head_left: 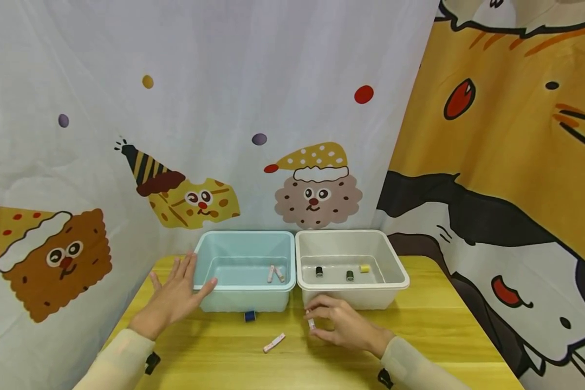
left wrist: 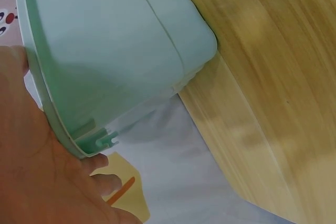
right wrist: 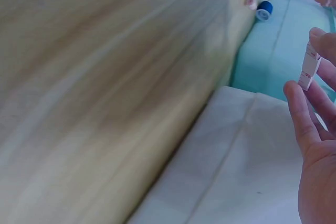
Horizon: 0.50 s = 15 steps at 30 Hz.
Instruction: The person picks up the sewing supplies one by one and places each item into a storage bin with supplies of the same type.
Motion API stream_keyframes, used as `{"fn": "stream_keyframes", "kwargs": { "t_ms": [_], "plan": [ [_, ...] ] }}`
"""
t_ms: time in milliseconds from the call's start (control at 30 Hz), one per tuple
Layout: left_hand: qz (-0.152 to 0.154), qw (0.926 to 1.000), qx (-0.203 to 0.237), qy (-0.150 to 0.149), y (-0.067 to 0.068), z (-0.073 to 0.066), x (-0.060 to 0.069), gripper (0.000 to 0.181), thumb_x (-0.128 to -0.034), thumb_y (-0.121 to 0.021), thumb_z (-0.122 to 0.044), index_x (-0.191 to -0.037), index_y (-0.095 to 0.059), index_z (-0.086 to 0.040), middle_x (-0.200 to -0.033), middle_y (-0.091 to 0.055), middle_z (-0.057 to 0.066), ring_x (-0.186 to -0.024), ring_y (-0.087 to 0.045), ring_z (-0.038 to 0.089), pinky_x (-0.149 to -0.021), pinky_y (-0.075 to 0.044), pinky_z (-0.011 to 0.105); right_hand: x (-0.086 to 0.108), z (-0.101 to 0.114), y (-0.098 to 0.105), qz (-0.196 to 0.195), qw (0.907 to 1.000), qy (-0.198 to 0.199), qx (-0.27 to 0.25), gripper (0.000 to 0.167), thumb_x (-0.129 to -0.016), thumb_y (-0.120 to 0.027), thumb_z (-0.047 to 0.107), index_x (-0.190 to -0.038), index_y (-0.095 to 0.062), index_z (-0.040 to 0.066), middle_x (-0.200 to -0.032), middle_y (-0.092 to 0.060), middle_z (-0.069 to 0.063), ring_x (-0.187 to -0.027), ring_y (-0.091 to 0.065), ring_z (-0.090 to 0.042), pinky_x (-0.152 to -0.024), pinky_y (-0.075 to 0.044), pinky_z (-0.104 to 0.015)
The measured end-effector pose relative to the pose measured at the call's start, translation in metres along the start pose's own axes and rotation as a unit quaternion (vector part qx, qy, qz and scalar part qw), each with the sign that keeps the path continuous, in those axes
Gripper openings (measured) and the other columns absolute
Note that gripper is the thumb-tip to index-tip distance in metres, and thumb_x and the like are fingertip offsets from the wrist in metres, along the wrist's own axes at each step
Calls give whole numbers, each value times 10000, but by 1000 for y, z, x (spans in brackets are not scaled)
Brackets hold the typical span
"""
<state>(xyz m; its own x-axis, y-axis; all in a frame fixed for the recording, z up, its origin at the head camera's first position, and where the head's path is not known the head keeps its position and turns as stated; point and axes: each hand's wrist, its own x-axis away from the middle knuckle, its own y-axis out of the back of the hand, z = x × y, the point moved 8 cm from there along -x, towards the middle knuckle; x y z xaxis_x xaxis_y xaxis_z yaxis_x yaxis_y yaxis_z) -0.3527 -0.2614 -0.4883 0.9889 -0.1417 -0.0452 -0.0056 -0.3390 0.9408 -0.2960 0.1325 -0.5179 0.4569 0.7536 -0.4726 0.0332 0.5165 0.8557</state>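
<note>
Cartoon-printed cloth [head_left: 214,65] hangs behind a wood-grain table [head_left: 434,341] with a blue bin [head_left: 246,300] and a white bin [head_left: 365,299] side by side. Just before the white bin, the right hand [head_left: 345,326] pinches a small printed strip [right wrist: 310,66] by its two ends, between thumb and fingertip. The left hand [head_left: 173,304] is spread at the blue bin's outer side, thumb by the rim. A second strip [head_left: 274,343] and a blue spool [head_left: 250,316] lie on the table; two more strips [head_left: 271,274] sit in the blue bin, three spools [head_left: 350,276] in the white one. I judge the strip very light and fairly stiff — though pressing end to end might make it buckle or spring away. Its long sides, near the middle, look the surer hold.
</note>
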Motion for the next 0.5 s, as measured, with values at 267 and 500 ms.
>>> {"fn": "stream_keyframes", "kwargs": {
  "t_ms": [267, 500],
  "plan": [
    [-15, 10000, -7, 10, 0, 0, 0, 1188, -1128, -432, -860, -1861, -113, 18, -1941, -122, 301, -1780, -115, 630, -1210, 91, 1042, -15, 14, 17, -208, 9990, 376, 150, 394, -934, -1001, 157, -1300, -857, 134, -1417, -780, -27, -1292, -796, -197, -1146, -639, -256],
    [-2, 10000, -26, 3, -1, 1, 0, 1192, -1126, -425, -866, -1860, -115, 20, -1943, -118, 296, -1779, -121, 629, -1208, 87, 1044, -30, 23, 32, -247, 9991, 341, 89, 408, -928, -1007, 153, -1307, -858, 122, -1427, -784, -42, -1291, -810, -205, -1121, -631, -206]
  ]
}}
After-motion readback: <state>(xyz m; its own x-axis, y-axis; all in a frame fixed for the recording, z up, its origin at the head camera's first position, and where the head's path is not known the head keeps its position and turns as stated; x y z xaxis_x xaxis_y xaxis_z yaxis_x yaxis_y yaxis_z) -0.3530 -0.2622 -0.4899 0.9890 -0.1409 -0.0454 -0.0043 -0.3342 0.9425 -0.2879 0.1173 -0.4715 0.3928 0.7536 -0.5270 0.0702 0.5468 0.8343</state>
